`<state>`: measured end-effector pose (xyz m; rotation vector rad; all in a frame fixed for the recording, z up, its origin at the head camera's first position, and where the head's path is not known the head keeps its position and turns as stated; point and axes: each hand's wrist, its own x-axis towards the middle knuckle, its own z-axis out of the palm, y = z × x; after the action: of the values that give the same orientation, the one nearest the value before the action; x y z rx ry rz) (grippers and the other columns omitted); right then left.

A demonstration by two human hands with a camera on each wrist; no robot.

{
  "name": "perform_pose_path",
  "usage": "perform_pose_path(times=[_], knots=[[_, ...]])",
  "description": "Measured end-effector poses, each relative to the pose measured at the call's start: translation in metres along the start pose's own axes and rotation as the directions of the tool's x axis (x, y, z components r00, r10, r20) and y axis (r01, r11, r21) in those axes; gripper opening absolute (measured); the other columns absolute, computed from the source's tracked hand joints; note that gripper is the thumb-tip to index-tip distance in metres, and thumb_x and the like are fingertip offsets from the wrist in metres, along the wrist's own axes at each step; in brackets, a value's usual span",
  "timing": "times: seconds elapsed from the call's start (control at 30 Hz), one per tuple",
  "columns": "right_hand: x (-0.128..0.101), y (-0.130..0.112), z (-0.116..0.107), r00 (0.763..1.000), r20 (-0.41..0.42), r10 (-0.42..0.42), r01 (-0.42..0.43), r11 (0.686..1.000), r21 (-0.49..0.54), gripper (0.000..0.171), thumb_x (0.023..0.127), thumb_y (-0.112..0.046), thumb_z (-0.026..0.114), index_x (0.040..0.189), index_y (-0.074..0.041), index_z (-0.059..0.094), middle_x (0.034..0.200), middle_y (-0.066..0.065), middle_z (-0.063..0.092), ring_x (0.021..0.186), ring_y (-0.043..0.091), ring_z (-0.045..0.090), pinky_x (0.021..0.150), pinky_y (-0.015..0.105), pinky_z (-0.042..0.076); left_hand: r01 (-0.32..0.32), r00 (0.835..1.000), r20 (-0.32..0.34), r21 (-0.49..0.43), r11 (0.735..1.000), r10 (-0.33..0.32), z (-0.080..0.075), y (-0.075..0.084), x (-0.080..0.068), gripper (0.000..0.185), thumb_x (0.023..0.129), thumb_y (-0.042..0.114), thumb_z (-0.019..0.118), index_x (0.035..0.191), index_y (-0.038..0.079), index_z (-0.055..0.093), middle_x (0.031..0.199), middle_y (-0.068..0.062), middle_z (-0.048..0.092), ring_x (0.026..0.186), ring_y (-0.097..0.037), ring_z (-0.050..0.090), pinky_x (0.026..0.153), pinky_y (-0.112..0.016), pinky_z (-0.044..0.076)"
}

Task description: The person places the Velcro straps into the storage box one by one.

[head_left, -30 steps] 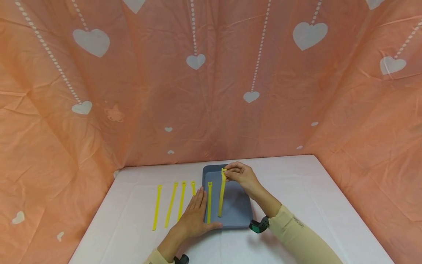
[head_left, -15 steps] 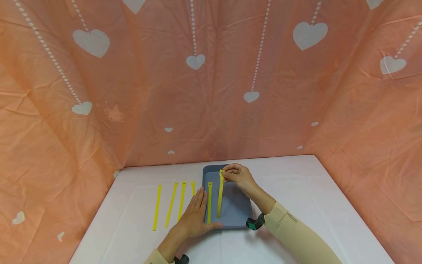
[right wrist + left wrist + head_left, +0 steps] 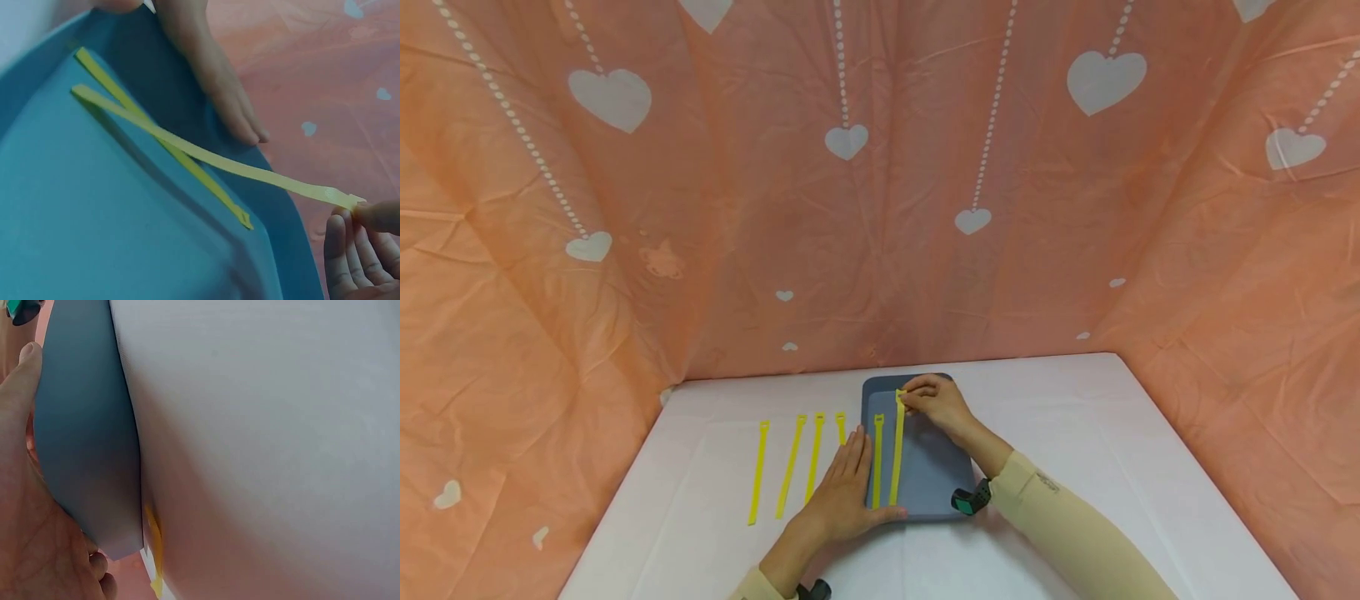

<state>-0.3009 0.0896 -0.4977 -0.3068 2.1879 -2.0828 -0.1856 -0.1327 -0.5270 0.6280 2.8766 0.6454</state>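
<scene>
A blue-grey tray [image 3: 936, 479] sits on the white table. One yellow strap [image 3: 877, 460] lies flat along the tray's left side. My right hand [image 3: 931, 402] pinches the far end of a second yellow strap [image 3: 896, 450], whose near end touches the tray floor beside the first. In the right wrist view this held strap [image 3: 206, 156] slants across the lying strap [image 3: 169, 150] above the tray [image 3: 94, 219]. My left hand [image 3: 842, 492] rests flat, fingers straight, on the table against the tray's left rim [image 3: 87, 456], thumb along the near edge.
Several more yellow straps [image 3: 790, 467] lie side by side on the table [image 3: 1075, 467] left of the tray; one [image 3: 840, 427] is partly under my left hand. Orange heart-print cloth [image 3: 880, 192] walls the back and both sides.
My right hand has carried the pinched strap down and slightly left, so it now lies lower, close beside the strap in the tray. The left hand has stayed put.
</scene>
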Motion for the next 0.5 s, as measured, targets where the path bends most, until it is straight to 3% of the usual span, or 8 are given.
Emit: perform_pose_path(times=[0.1, 0.23, 0.5], knots=[[0.002, 0.003, 0.003, 1.000, -0.002, 0.004, -0.004, 0.999, -0.033, 0.018, 0.099, -0.001, 0.076, 0.114, 0.008, 0.072, 0.097, 0.016, 0.078, 0.084, 0.035, 0.076, 0.083, 0.053, 0.065, 0.002, 1.000, 0.001, 0.003, 1.000, -0.002, 0.000, 0.001, 0.000, 0.132, 0.087, 0.083, 0.067, 0.169, -0.006, 0.013, 0.179, -0.023, -0.001, 0.166, -0.041, 0.003, 0.133, -0.058, 0.012], [0.003, 0.006, 0.008, 1.000, 0.002, 0.028, -0.028, 0.998, -0.055, 0.016, 0.098, 0.000, 0.077, 0.111, 0.006, 0.072, 0.094, 0.013, 0.078, 0.079, 0.027, 0.076, 0.079, 0.046, 0.066, -0.002, 1.000, -0.005, -0.009, 1.000, 0.002, 0.000, 0.001, 0.000, 0.132, 0.087, 0.083, 0.067, 0.168, -0.007, 0.014, 0.178, -0.024, 0.001, 0.165, -0.042, 0.004, 0.133, -0.059, 0.013], [0.008, 0.012, 0.012, 0.998, 0.014, 0.055, -0.053, 0.995, -0.089, 0.016, 0.096, 0.001, 0.078, 0.109, 0.007, 0.072, 0.092, 0.015, 0.078, 0.076, 0.026, 0.076, 0.072, 0.043, 0.066, -0.001, 1.000, -0.001, 0.008, 1.000, 0.001, 0.000, 0.000, 0.000, 0.134, 0.087, 0.086, 0.063, 0.169, -0.006, 0.012, 0.179, -0.023, -0.001, 0.166, -0.040, 0.002, 0.133, -0.059, 0.012]])
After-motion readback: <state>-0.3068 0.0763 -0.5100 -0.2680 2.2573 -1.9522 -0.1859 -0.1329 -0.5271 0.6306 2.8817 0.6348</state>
